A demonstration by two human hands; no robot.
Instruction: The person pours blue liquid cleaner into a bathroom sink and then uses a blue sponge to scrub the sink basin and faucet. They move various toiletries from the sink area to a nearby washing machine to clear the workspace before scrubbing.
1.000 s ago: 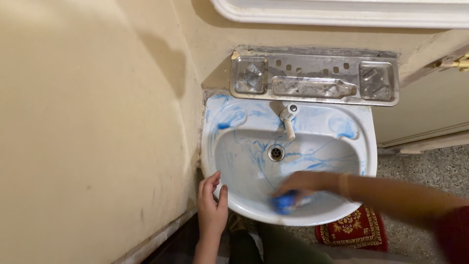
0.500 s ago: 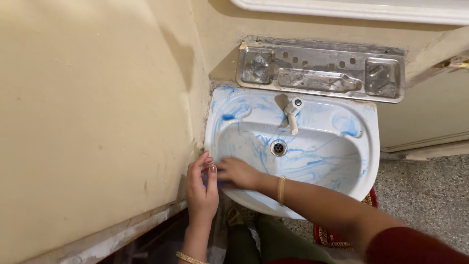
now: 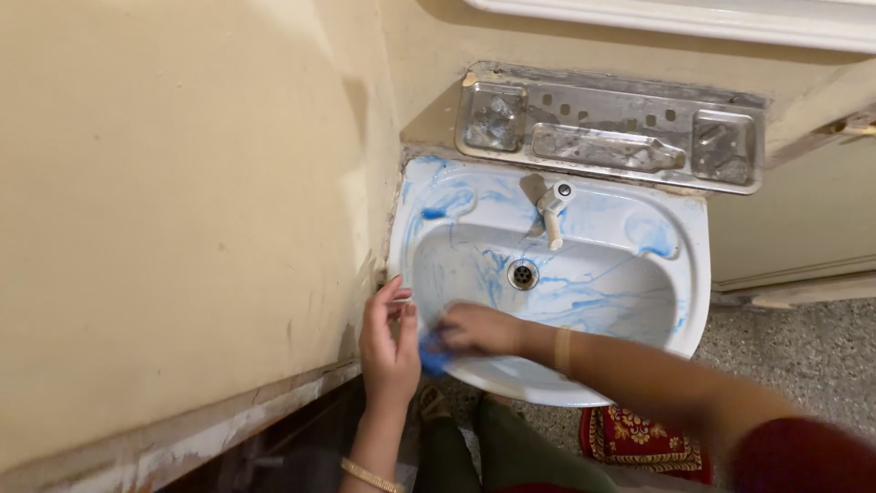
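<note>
1. Blue scrubber [image 3: 432,354] sits under your right hand [image 3: 474,329], gripped and pressed on the near-left rim of the sink [image 3: 675,274].
2. Your left hand [image 3: 388,351] rests open and flat against the sink's outer edge, just beside the scrubber, grasping nothing.
3. Beyond your hands, blue streaks run round the drain [image 3: 523,273] and below the tap [image 3: 552,212].
4. A metal shelf [image 3: 610,137] hangs on the wall above the tap.
5. A red mat [image 3: 639,438] lies under your right forearm.

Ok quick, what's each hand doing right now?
Left hand: open, fingers on the sink rim's outside.
Right hand: closed on a blue scrubber, at the rim.
</note>
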